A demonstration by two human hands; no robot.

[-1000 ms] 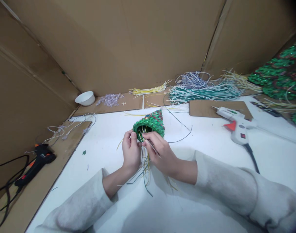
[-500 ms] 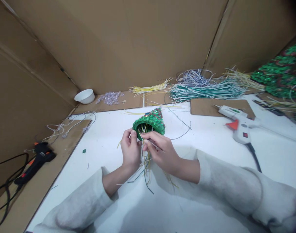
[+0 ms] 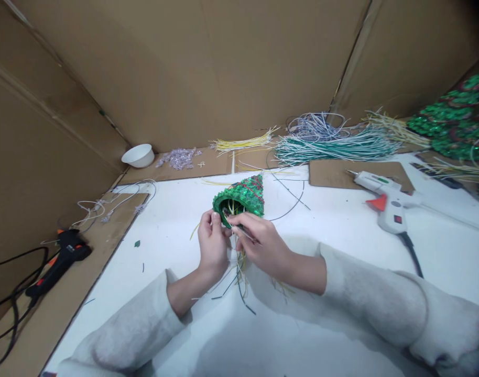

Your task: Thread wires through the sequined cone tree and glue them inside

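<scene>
Left hand (image 3: pixel 213 246) pinches near rim of cone (image 3: pixel 241 196), fingers pressed together at its open base. Cone lies tilted on white table (image 3: pixel 341 230), tip pointing far-right. Wires (image 3: pixel 239 272) hang from base between both hands. Right hand (image 3: pixel 263 246) pinches thin wire at base opening. Glue gun (image 3: pixel 384 201) lies well apart, right.

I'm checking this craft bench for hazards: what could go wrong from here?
The thin wires trailing from the green sequinned cone could tangle or pull loose as the left hand and right hand work at its open base. The white glue gun lies near the right sleeve, which might brush it.
</scene>
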